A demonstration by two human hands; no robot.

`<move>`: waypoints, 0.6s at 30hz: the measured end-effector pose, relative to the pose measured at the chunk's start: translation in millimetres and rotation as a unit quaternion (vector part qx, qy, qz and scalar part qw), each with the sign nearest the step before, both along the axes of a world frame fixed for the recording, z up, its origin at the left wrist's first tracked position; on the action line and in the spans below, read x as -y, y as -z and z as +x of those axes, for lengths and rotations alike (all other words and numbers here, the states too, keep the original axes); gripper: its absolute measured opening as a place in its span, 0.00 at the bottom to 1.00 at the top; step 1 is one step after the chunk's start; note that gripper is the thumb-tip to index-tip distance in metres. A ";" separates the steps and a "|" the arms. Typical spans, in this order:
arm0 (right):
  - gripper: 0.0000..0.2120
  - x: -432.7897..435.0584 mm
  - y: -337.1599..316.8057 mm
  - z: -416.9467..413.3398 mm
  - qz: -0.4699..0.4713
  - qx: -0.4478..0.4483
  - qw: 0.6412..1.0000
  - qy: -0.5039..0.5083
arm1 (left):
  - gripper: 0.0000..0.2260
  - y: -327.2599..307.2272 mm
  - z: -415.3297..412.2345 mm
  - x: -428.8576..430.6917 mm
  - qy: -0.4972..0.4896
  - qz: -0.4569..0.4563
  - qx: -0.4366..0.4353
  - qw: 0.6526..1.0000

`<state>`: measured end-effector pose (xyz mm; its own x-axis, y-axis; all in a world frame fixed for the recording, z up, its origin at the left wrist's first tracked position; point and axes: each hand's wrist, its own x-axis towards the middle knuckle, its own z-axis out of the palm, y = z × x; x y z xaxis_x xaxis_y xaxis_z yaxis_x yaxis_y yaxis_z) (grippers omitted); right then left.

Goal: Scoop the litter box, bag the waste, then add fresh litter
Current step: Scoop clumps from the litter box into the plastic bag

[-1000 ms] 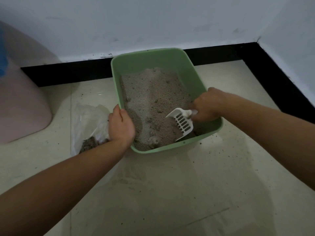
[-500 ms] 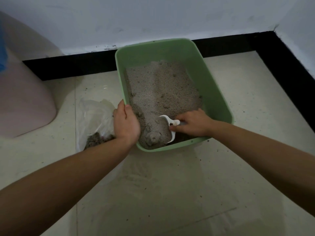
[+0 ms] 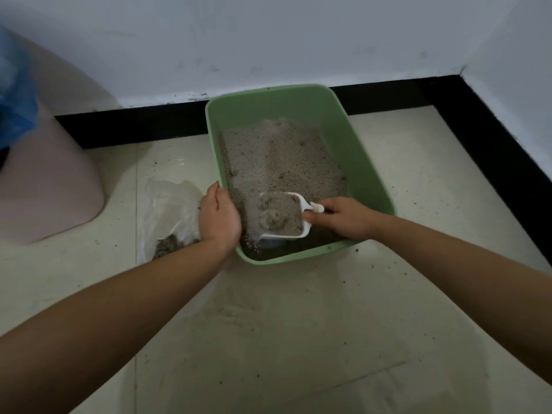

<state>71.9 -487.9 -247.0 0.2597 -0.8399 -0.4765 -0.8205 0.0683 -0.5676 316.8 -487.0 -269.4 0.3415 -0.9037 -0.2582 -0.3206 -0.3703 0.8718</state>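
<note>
Scooping is the step in hand, and you are mid-load: your right hand (image 3: 340,218) is closed around the handle of the white litter scoop (image 3: 280,216), which sits low over the near end of the green litter box (image 3: 369,162), heaped with grey litter and two rounded clumps (image 3: 273,221). Your left hand (image 3: 219,216) lies against the box's near left rim; whether its fingers hook over the edge or only press on it, I cannot tell. A clear plastic bag (image 3: 170,204) lies on the tiled floor (image 3: 298,339) just left of the box, beside that hand, with dark waste already at its bottom. Next, I judge, you need to shake the loose grains through the slots, then carry the scoop level over the left rim and tip it into the bag's mouth. Your left hand may have to hold the slack bag open, or clumps will spill onto the floor.
</note>
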 end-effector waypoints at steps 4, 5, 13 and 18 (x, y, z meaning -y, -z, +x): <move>0.22 -2.6 -5.9 5.2 -0.075 0.011 0.992 0.099 | 0.19 -11.3 14.7 3.4 0.031 0.027 -0.009 0.999; 0.23 -3.9 -5.8 7.0 -0.090 -0.007 0.989 0.116 | 0.19 -13.4 19.3 4.3 0.049 0.034 -0.022 0.998; 0.26 -26.8 -17.5 32.9 -0.150 -0.055 0.967 0.196 | 0.11 -40.1 45.0 4.6 0.090 0.031 -0.015 0.995; 0.26 -31.0 -26.5 46.2 -0.141 -0.034 0.957 0.251 | 0.15 -44.8 74.8 7.5 0.152 -0.073 0.273 0.947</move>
<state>118.1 -456.9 -220.4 -0.2331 -0.9486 -0.2142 -0.7598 0.3151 -0.5687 391.6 -494.5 -224.6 0.1070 -0.9941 0.0178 -0.8102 -0.0768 0.5811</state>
